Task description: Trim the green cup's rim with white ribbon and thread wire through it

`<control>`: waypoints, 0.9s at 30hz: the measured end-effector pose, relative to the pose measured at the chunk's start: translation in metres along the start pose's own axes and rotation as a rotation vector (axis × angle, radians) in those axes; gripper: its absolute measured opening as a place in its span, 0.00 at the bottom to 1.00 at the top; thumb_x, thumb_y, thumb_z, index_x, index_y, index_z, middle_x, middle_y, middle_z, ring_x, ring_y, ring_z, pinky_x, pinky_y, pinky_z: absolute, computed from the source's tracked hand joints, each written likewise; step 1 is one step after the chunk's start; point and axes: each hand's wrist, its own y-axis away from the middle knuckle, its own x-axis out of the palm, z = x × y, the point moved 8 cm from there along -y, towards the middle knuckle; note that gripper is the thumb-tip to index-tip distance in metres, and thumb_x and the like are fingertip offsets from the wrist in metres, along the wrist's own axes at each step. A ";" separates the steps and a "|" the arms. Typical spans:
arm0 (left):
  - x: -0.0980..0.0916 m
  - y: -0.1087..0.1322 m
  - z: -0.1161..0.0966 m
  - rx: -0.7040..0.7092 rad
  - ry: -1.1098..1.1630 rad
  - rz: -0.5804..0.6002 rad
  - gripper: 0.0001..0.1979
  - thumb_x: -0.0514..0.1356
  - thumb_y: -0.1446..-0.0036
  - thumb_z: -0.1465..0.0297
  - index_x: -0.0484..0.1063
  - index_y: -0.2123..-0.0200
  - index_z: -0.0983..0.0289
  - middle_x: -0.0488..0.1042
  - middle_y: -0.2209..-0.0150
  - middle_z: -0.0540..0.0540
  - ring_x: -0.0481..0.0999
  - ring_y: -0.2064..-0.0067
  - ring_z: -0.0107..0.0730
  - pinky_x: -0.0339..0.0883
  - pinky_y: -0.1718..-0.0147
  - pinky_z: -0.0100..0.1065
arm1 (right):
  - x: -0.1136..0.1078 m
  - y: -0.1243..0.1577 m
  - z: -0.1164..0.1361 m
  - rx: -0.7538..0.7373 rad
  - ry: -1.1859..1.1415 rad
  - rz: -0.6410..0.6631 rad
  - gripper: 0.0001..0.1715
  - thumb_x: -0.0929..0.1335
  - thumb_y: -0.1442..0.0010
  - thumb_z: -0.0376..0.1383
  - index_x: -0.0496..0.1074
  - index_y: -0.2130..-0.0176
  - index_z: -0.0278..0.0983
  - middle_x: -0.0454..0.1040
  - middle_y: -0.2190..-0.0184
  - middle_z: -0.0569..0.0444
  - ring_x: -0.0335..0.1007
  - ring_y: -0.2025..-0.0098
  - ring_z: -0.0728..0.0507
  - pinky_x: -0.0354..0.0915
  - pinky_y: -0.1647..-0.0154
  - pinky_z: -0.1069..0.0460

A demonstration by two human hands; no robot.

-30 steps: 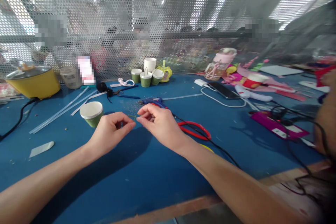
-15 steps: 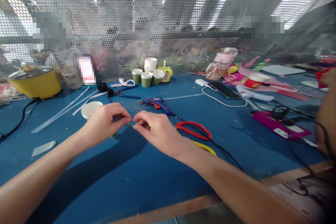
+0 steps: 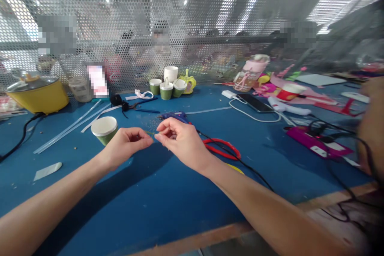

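Observation:
My left hand [image 3: 127, 148] and my right hand [image 3: 181, 142] nearly meet above the blue table, both with fingertips pinched. Between them shows a thin greenish strand [image 3: 151, 133], too fine to make out further; it runs from one pinch to the other. A green paper cup with a white rim [image 3: 105, 129] stands just behind my left hand, partly covered by it. Behind my right hand lies a blue glue gun [image 3: 175, 116], mostly hidden. Red-handled scissors [image 3: 223, 150] rest under and right of my right wrist, with a yellow handle [image 3: 235, 168] partly behind my forearm.
Small green cups [image 3: 166, 91] stand by the mesh screen. To the left are clear glue sticks [image 3: 70, 128] and a yellow electric pot [image 3: 39, 94]. A phone [image 3: 255, 103], a purple power strip [image 3: 318, 142], cables and another person's arm [image 3: 370, 128] are at the right.
My right hand has risen slightly, now covering more of the glue gun. My left hand has shifted a little right and down, uncovering more of the green cup.

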 end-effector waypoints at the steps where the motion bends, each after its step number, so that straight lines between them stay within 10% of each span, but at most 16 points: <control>1: 0.000 0.003 -0.005 0.047 -0.063 -0.042 0.09 0.58 0.52 0.66 0.69 0.76 0.67 0.66 0.80 0.48 0.59 0.79 0.20 0.52 0.81 0.24 | -0.001 0.000 0.000 -0.010 0.032 -0.013 0.05 0.68 0.51 0.31 0.65 0.71 0.36 0.69 0.78 0.59 0.66 0.77 0.51 0.64 0.74 0.56; 9: 0.002 0.018 -0.052 0.509 -0.704 -0.153 0.08 0.53 0.48 0.74 0.72 0.73 0.66 0.68 0.74 0.52 0.65 0.75 0.24 0.58 0.75 0.27 | 0.012 0.006 0.015 -0.164 0.236 0.173 0.07 0.64 0.49 0.25 0.65 0.68 0.36 0.70 0.76 0.56 0.67 0.73 0.50 0.61 0.72 0.56; 21: -0.010 -0.008 0.006 -0.115 0.014 0.247 0.08 0.61 0.56 0.66 0.73 0.75 0.65 0.67 0.80 0.48 0.59 0.78 0.19 0.51 0.80 0.23 | 0.019 0.008 0.007 0.090 -0.184 0.288 0.07 0.67 0.50 0.31 0.63 0.69 0.36 0.69 0.78 0.59 0.65 0.78 0.52 0.62 0.77 0.57; 27: 0.005 -0.003 0.017 -0.244 0.277 0.259 0.08 0.63 0.57 0.66 0.71 0.77 0.66 0.58 0.85 0.44 0.51 0.83 0.16 0.42 0.84 0.23 | 0.017 0.004 -0.004 0.197 -0.326 0.241 0.09 0.67 0.50 0.32 0.61 0.69 0.36 0.67 0.80 0.60 0.61 0.82 0.53 0.60 0.84 0.58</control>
